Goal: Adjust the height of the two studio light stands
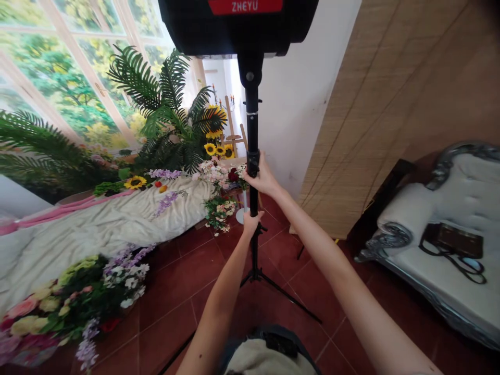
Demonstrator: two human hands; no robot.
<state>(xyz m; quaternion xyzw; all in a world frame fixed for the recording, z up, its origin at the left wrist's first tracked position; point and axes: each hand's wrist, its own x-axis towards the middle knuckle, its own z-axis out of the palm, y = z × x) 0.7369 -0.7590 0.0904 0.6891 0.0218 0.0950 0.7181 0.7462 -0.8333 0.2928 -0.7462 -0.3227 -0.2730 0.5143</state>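
Straight ahead of me stands a black light stand [253, 130] on a tripod base, its legs spread on the floor. My right hand [262, 177] is wrapped round the pole at its upper collar. Lower down, my left hand [252, 223] grips the same pole just above another clamp knob. On top sits a large black studio light [242, 26] with a red "ZHEYU" label; its upper part is cut off by the view's edge. The fingers of both hands are partly hidden behind the pole.
A bed-like platform with a cream cloth [172, 208] runs along the left, with flowers [78, 297] in front and palm leaves [164, 104] behind. At right, a pale tufted sofa [461, 208] holds a brown bag [461, 239]. A woven blind [351, 114] hangs beside the white wall.
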